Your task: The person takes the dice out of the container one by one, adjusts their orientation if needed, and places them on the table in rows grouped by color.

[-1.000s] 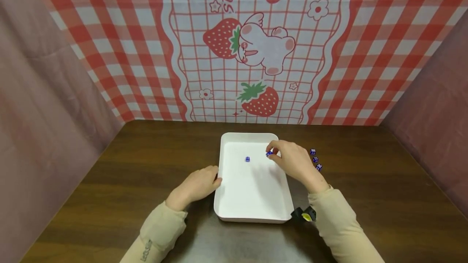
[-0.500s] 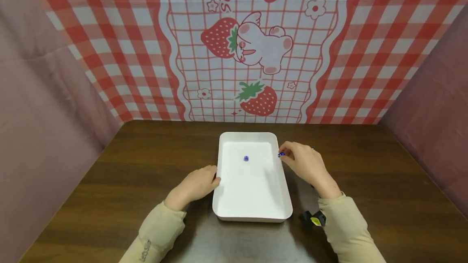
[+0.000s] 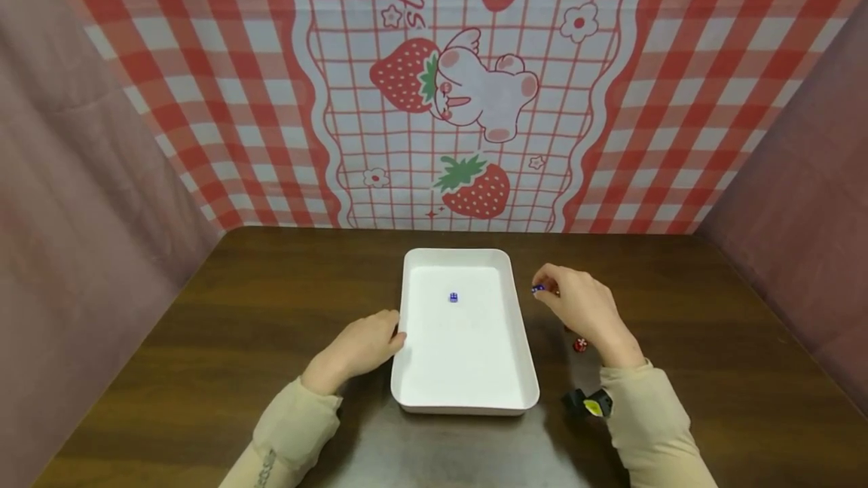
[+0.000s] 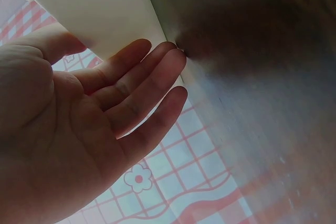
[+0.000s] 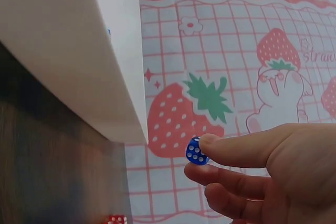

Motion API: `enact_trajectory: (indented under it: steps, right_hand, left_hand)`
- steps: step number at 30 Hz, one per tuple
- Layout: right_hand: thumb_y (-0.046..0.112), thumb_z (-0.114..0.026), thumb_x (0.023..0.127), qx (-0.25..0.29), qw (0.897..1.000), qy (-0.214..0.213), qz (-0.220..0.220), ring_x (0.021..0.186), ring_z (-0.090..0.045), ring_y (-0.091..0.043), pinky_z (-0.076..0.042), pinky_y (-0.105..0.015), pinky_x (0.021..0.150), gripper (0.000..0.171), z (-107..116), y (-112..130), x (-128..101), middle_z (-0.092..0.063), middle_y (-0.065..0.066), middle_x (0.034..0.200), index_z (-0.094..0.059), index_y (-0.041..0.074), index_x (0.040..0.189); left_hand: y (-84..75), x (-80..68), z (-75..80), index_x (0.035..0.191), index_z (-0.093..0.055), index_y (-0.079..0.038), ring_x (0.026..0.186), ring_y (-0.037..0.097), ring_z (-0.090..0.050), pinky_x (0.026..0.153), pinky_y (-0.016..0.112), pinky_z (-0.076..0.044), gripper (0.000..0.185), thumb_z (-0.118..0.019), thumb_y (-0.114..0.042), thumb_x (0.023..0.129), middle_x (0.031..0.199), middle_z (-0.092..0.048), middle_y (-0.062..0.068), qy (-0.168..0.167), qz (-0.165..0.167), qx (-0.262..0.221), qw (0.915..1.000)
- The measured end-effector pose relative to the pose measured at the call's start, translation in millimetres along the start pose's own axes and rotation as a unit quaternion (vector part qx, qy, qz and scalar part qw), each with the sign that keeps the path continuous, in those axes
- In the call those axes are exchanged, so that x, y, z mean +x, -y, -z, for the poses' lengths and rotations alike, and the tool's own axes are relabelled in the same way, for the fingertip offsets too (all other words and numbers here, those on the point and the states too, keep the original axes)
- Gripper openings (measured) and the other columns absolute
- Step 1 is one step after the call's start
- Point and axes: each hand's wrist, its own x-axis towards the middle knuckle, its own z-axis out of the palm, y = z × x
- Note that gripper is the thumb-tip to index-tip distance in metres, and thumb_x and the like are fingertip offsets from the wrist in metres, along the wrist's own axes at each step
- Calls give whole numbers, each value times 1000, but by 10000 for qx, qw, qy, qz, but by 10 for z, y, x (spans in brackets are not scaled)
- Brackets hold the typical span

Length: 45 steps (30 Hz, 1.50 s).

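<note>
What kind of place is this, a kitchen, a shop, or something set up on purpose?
Probably a staged tabletop booth, not a lived-in room: a dark wooden table walled in by a strawberry-print cloth backdrop and plain pinkish side panels, with only a white tray and small dice laid out.

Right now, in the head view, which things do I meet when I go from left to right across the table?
Left hand → white tray → blue die in the tray → blue die pinched by the right hand → right hand.

right hand (image 3: 583, 307) with blue die (image 3: 538, 288) moved off tray (image 3: 468, 404)
</note>
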Motion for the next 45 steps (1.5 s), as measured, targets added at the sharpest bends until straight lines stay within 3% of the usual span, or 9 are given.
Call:
enact_trajectory:
  steps: [8, 23, 36, 45]
  right_hand:
    - [20, -64, 84, -110, 9993, 224, -285, 60, -52, -13, -40, -34, 52, 17, 66, -106, -12, -62, -2, 81, -62, 11, 98]
    - [21, -63, 83, -356, 9933, 688, -859, 67, -55, -20, -42, -38, 54, 21, 158, -328, -49, -61, -6, 80, -61, 6, 97]
    - [19, -66, 78, -410, 9773, 1486, -1451, 74, -54, -29, -40, -46, 59, 13, 153, -516, -88, -59, -11, 84, -60, 9, 85]
    - [21, -66, 79, -327, 9698, 1661, -1758, 75, -52, -29, -38, -47, 61, 14, 84, -623, -96, -57, -10, 82, -58, 10, 83]
  left_hand:
    - [-4, 4, 20, 76, -49, -8, 71, 24, -54, 65, 41, -43, 18, -52, -20, 90, 78, -53, 7, 19, 63, -1, 10000]
    - [4, 3, 24, 77, -49, -8, 72, 23, -54, 65, 40, -43, 18, -51, -21, 90, 78, -53, 6, 83, 40, 57, 9999]
    - [-1, 4, 19, 77, -49, -9, 70, 21, -52, 64, 39, -42, 18, -51, -21, 91, 77, -52, 5, 115, 94, 10, 9999]
    - [-1, 1, 8, 77, -49, -9, 68, 20, -50, 64, 39, -41, 19, -50, -21, 91, 76, -51, 5, 163, 110, -93, 9998]
